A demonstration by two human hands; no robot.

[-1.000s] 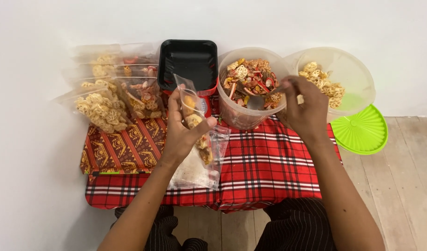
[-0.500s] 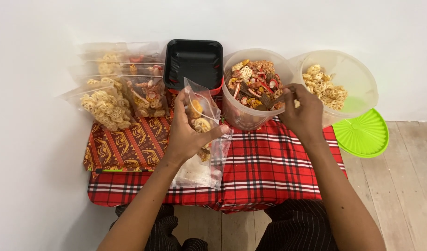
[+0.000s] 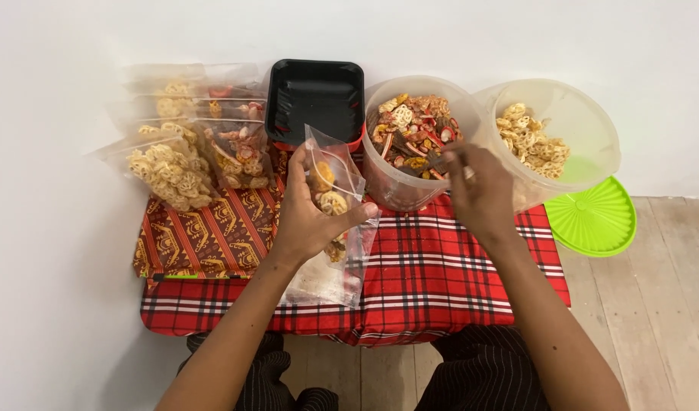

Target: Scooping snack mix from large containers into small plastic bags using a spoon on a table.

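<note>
Head view: low table's [image 3: 441, 266] middle
Left hand [image 3: 308, 221]: closed round clear snack bag [image 3: 330, 183], now held upright
Right hand [image 3: 479, 190]: pinching spoon [image 3: 441, 164], drawn back over mixed-snack tub [image 3: 406, 144] rim
Meaning: scoop seemingly loaded for bag

A second ago the right hand [image 3: 477, 190] held a spoon over the middle of the mixed-snack tub [image 3: 410, 141], its bowl bare above the pieces; now that grip has drawn back to the tub's near rim, with the spoon [image 3: 438, 162] sunk among the snacks just ahead of the fingers. The left hand [image 3: 311, 217] has tilted its clear bag [image 3: 330, 179] so the open mouth leans further toward the right grip.
</note>
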